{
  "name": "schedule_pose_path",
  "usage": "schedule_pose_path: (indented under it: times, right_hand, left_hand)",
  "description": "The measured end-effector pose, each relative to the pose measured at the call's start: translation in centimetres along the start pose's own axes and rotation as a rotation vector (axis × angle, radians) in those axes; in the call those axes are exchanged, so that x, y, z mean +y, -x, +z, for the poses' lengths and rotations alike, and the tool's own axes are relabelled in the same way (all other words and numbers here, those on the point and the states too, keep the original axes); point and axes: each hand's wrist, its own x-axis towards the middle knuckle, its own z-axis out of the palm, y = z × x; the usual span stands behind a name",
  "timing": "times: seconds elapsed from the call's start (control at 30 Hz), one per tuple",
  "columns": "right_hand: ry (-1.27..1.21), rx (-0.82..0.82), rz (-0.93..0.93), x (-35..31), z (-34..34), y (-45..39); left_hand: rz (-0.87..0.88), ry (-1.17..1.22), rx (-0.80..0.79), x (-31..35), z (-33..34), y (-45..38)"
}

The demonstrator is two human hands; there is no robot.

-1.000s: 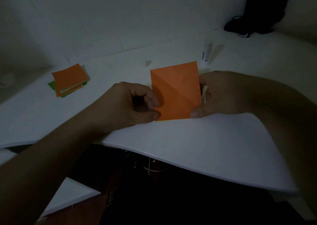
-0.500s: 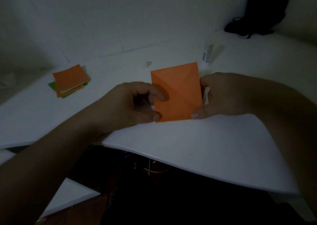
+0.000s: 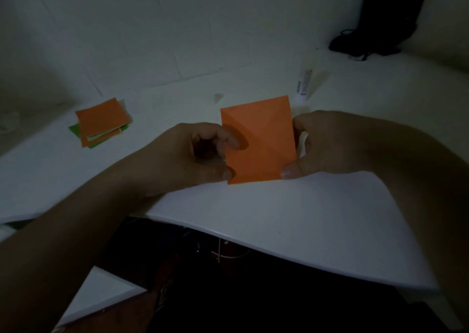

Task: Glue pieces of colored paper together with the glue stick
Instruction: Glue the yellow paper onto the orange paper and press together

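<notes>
Table point(image 3: 291, 218), white, carries everything. Next in size, my left hand point(image 3: 193, 155) and right hand point(image 3: 330, 145) hold the orange paper point(image 3: 258, 140) between them above the table's near part, fingers curled: left thumb and forefinger pinch its left edge, right thumb and fingers pinch its right edge. A diagonal crease crosses the sheet. The stack of orange and green paper squares point(image 3: 101, 123) lies well apart to the left. The glue stick point(image 3: 303, 85) stands just behind the held sheet, untouched. Step in hand, as I judge it: handling or pressing one piece. Next move calls for freeing my right hand to fetch the glue stick.
</notes>
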Motion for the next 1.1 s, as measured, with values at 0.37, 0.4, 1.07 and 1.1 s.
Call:
schedule_pose_path:
  times: [0.37, 0.4, 1.07, 1.1]
  right_hand:
    - [0.272, -0.028, 0.053, -0.5, 0.1, -1.1]
    - [0.274, -0.022, 0.052, -0.7, 0.1, -0.8]
    - [0.173, 0.264, 0.154, -5.6, 1.8, 2.1]
    - [0.163, 0.231, 0.169, -5.4, 1.7, 2.1]
  left_hand:
    - [-0.032, -0.198, 0.109, 0.4, 2.0, -0.6]
    - [-0.031, -0.196, 0.098, 0.4, 1.9, -0.7]
    - [0.131, -0.314, 0.138, -0.2, 1.6, -0.8]
    - [0.147, -0.335, 0.142, -0.3, 1.5, -0.8]
